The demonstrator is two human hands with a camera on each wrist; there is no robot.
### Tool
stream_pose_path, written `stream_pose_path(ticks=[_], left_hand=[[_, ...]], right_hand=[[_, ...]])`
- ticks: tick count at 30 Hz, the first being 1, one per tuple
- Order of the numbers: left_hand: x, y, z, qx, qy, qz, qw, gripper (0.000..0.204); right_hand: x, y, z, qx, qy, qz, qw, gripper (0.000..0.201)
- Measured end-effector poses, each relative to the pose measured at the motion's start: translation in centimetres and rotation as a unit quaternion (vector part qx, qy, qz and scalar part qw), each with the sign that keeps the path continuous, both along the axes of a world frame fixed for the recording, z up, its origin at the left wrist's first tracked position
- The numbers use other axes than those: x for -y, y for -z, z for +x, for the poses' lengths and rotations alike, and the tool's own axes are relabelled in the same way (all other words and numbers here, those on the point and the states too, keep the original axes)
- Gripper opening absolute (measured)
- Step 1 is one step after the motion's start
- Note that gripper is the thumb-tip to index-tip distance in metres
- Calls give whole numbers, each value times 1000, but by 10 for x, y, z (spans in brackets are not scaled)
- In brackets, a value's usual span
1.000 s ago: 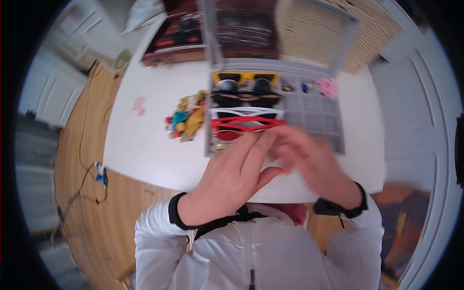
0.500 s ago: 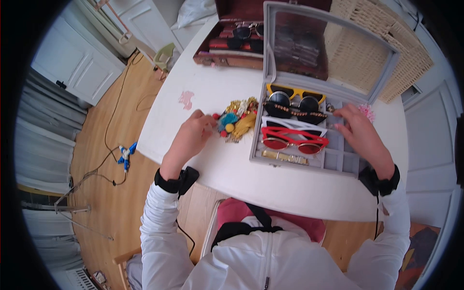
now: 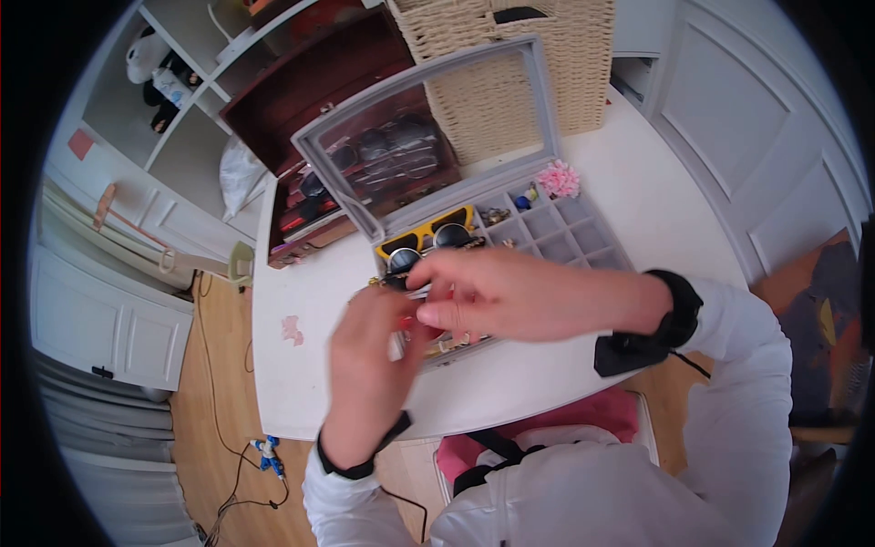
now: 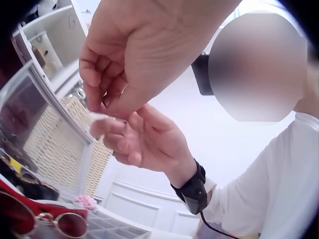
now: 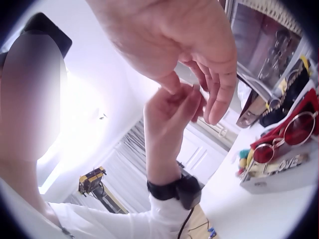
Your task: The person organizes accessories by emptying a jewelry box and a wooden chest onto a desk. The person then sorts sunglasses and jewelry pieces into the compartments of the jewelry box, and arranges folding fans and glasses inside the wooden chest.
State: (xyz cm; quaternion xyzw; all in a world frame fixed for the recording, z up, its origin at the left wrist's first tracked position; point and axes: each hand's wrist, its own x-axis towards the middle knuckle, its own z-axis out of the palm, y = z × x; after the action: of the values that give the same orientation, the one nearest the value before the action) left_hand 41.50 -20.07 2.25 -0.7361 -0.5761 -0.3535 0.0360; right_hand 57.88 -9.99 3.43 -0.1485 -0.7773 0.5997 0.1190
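Both hands meet above the grey display case (image 3: 437,363), over its sunglasses. The left hand (image 3: 369,369) has bent fingers, the tips close to the thumb in the left wrist view; whether a small item lies between them cannot be told. Close against it is the right hand (image 3: 510,296), palm turned in and fingers loosely bent, with no object visible in it. Yellow sunglasses (image 3: 401,244) lie at the back of the case. Red sunglasses (image 5: 301,128) and a gold "LOVE" piece (image 5: 288,164) show in the right wrist view.
The case's clear lid (image 3: 415,66) stands raised. Behind are an open dark red case (image 3: 273,100) and a woven basket (image 3: 583,55). A pink flower (image 3: 559,179) sits by the small compartments. A pink mark (image 3: 292,330) is on the white table (image 3: 301,392).
Half a second ago the hands were apart, left by the colourful pile and right over the small compartments; they have since come together above the case. The head view has shifted.
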Motion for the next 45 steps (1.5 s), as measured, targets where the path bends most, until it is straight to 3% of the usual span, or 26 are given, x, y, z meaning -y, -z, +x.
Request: stream_pose_path(ticks=[1, 3, 4, 6, 8, 9, 10, 12, 16, 18, 20, 21, 23, 27, 29, 31, 33, 35, 36, 38, 40, 42, 43, 45], left_hand=[[-9, -4, 8, -54, 31, 14, 998, 25], [-21, 0, 9, -77, 47, 5, 996, 33], [-27, 2, 8, -69, 40, 4, 997, 33], [-33, 11, 9, 19, 46, -24, 998, 53], [-28, 13, -12, 86, -7, -27, 996, 77], [-21, 9, -29, 105, -37, -24, 994, 77], [-11, 8, -51, 100, -77, -34, 991, 67], [10, 24, -100, 69, -155, -82, 982, 50], [35, 56, -159, 94, -206, -201, 953, 31], [34, 74, -167, 40, -148, -265, 952, 32], [27, 84, -169, 47, -147, -280, 947, 28], [21, 87, -169, 40, -144, -293, 944, 23], [12, 95, -170, 19, -139, -288, 947, 14], [14, 83, -169, -5, -140, -318, 938, 13], [18, 61, -162, 126, -158, -198, 959, 13], [12, 38, -134, 197, -128, -135, 963, 14], [0, 19, -94, 216, -78, -111, 967, 15], [-15, 0, -49, 125, -13, -34, 991, 16], [-24, -4, -34, 131, -2, -35, 991, 16], [-40, -8, -16, 48, 13, 63, 997, 19], [-46, -8, -11, 48, 23, 60, 997, 28], [-48, -6, -9, 119, 25, 23, 992, 41], [-43, -2, -16, 132, 12, 3, 991, 51], [-31, 8, -52, 130, -17, -25, 991, 48]], right_hand=[[1, 2, -3, -6, -5, 4, 1000, 24], [0, 13, -3, -67, 78, -30, 994, 21], [-5, 17, -2, -58, 71, -30, 995, 21], [-27, 27, 3, -29, 139, -25, 990, 17], [-61, 44, 9, 4, 174, 171, 970, 14], [-75, 53, 12, 81, 185, 257, 945, 13], [-88, 62, 12, 145, 192, 343, 908, 12], [-101, 86, 18, 116, 128, 479, 861, 13], [-97, 83, 3, 126, 82, 479, 865, 12], [-93, 76, -3, 159, 75, 471, 864, 11], [-88, 72, -6, 169, 80, 409, 893, 11], [-90, 74, -4, 177, 80, 412, 890, 11], [-96, 83, -1, 192, -7, 424, 885, 10], [-102, 79, 2, 247, -9, 351, 903, 11], [-102, 78, 6, 121, 52, 460, 878, 14], [-84, 40, -6, 61, 130, 386, 911, 21], [-65, 16, -18, -65, 86, 192, 976, 26], [-42, -10, -26, -32, 38, 68, 996, 26], [-39, -14, -26, -24, 48, 69, 996, 26], [-38, -16, -24, -31, 20, 76, 996, 21], [-48, -12, -15, -42, 68, 74, 994, 16], [-65, -11, 4, -8, 111, 71, 991, 14], [-76, -6, 13, 16, 131, 98, 986, 13], [-104, 18, 34, 95, 168, 194, 962, 10]])
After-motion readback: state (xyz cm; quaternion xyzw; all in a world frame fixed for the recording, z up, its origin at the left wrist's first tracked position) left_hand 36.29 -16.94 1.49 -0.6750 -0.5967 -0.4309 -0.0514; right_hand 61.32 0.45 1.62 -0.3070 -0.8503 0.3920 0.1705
